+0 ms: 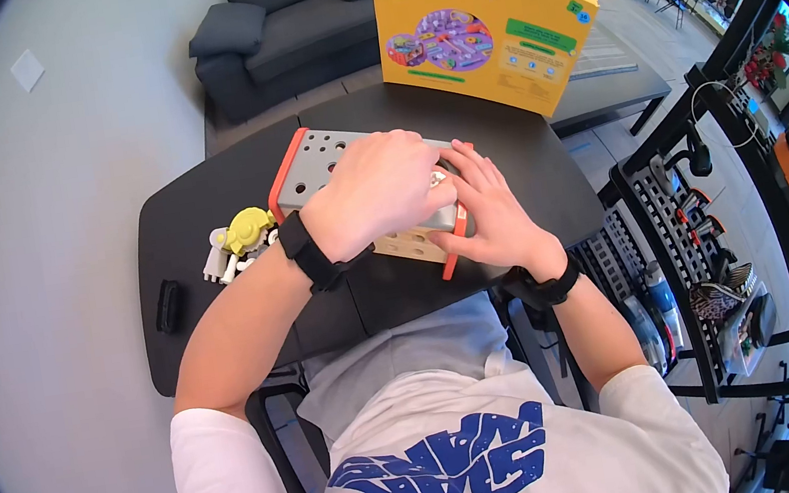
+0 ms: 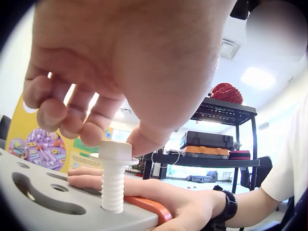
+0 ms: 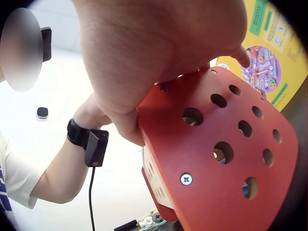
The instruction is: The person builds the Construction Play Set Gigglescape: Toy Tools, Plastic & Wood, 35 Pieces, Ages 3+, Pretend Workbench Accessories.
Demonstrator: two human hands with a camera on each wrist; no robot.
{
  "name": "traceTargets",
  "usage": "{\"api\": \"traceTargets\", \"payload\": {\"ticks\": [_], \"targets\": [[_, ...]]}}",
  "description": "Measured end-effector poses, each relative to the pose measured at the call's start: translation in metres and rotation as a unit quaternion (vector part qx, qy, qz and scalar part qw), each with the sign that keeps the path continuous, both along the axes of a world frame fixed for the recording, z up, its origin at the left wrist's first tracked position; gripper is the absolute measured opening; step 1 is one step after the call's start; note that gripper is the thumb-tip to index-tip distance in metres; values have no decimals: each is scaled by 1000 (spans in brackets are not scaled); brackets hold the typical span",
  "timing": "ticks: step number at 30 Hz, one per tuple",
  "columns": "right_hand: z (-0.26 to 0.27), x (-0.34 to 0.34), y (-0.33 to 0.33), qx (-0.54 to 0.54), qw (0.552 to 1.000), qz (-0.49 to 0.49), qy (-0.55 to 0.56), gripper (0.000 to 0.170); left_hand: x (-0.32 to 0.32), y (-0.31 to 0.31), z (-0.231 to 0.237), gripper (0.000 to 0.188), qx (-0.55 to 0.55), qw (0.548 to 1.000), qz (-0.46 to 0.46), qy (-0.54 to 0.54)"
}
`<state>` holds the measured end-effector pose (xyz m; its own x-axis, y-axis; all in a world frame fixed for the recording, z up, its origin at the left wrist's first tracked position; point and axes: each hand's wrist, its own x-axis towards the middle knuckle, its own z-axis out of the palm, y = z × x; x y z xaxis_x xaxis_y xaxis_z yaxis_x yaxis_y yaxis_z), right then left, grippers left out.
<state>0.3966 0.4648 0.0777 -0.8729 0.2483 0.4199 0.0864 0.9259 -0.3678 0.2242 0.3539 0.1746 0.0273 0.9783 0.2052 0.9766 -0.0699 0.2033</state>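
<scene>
A toy workbench with a grey perforated top (image 1: pixel 303 171) and red end panels (image 3: pixel 216 144) stands on the black table (image 1: pixel 381 294). In the left wrist view a white bolt (image 2: pixel 113 185) stands upright in a hole of the grey top, its threads partly showing. My left hand (image 1: pixel 381 188) pinches the bolt's head between thumb and fingertips. My right hand (image 1: pixel 501 216) rests at the workbench's right end; in the right wrist view the hand (image 3: pixel 159 48) lies over the red panel's upper edge, its fingers extended. Part of its grasp is hidden.
Left of the workbench lie a yellow toy piece (image 1: pixel 249 229) and white pieces (image 1: pixel 219 256), with a small black object (image 1: pixel 169 306) nearer the table's left edge. A yellow box (image 1: pixel 485 32) stands behind. A dark shelf rack (image 1: pixel 664 259) is at the right.
</scene>
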Motion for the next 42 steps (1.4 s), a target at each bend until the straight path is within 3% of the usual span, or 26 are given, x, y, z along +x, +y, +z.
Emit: {"api": "traceTargets", "payload": {"ticks": [10, 12, 15, 22, 27, 37, 42], "targets": [[-3, 0, 1, -4, 1000, 7, 18, 79, -9, 1, 7, 23, -18, 997, -79, -9], [-4, -1, 1, -8, 1000, 7, 18, 79, -7, -2, 12, 11, -67, 989, -127, -31], [-1, -2, 0, -18, 1000, 9, 21, 80, -9, -4, 3, 16, -23, 982, -183, -48], [-1, -1, 0, -13, 1000, 13, 22, 78, -7, -11, -3, 17, -6, 986, -166, -11], [-1, -1, 1, -8, 1000, 9, 13, 76, -2, -18, 0, 14, -6, 995, -98, -17], [-3, -1, 1, -10, 1000, 11, 22, 76, -6, -10, -3, 12, 15, 991, -132, 18], [-2, -1, 0, -16, 1000, 10, 23, 77, -6, -14, -1, 15, 60, 978, -195, -48]]}}
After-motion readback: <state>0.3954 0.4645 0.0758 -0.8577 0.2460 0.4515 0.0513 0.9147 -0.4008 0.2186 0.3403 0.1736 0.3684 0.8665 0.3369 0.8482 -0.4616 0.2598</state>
